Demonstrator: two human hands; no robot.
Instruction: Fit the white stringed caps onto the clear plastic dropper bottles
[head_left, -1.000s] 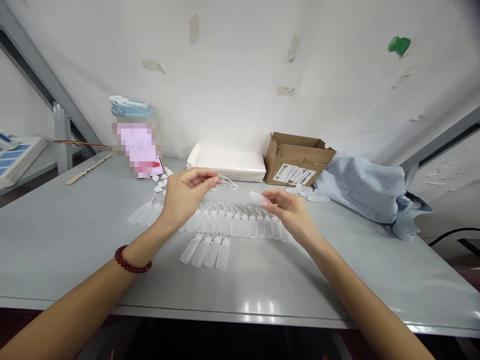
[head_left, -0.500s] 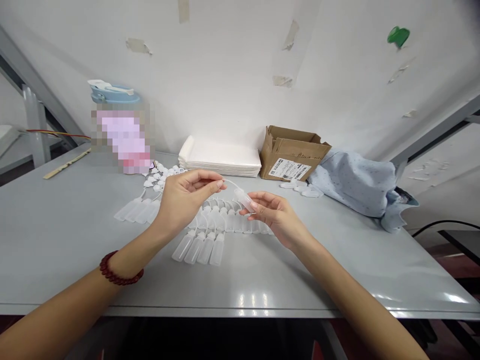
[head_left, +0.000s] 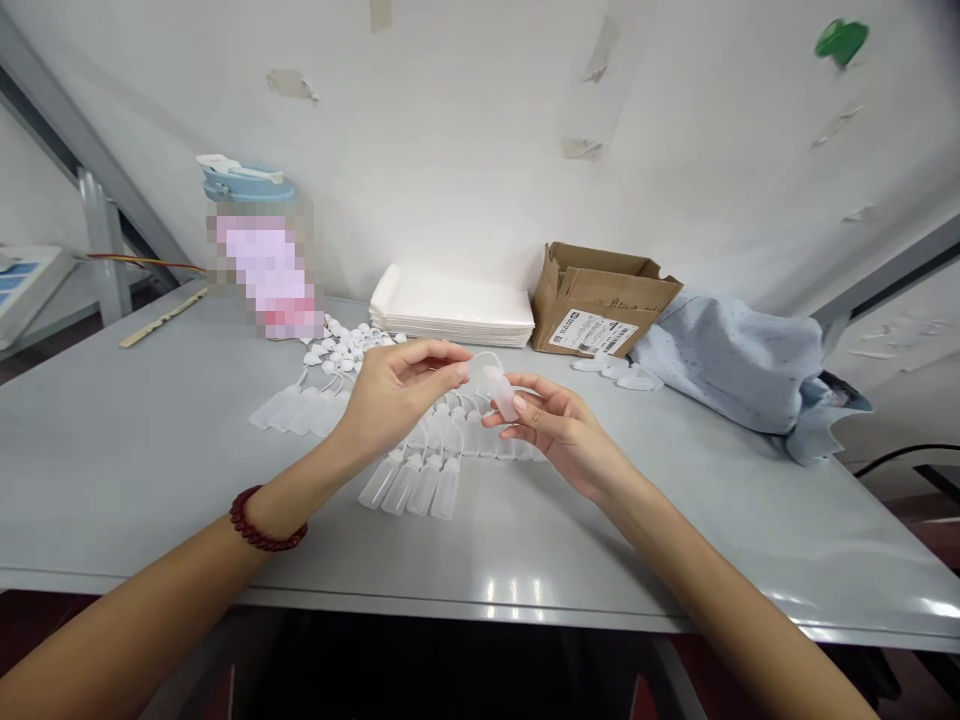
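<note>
My right hand point(head_left: 559, 430) pinches a small clear plastic bottle point(head_left: 499, 388) a little above the grey table point(head_left: 150, 470). My left hand point(head_left: 394, 392), with a dark red bead bracelet on its wrist, pinches the thin white cord that loops from that bottle's top. Both hands hover close together over several rows of the same small bottles point(head_left: 420, 470) lying flat on the table. More bottles point(head_left: 296, 410) and a heap of small white caps point(head_left: 337, 348) lie to the left of my left hand.
A stack of white sheets point(head_left: 454, 312) and an open cardboard box point(head_left: 600, 305) stand against the back wall. Light blue cloth point(head_left: 742, 365) is bunched at the right. A pink blurred container with a blue lid point(head_left: 259, 260) stands back left.
My two hands have come together: the right hand lifted the bottle toward the left hand, which keeps its pinch on the cord. The view shifted a little.
</note>
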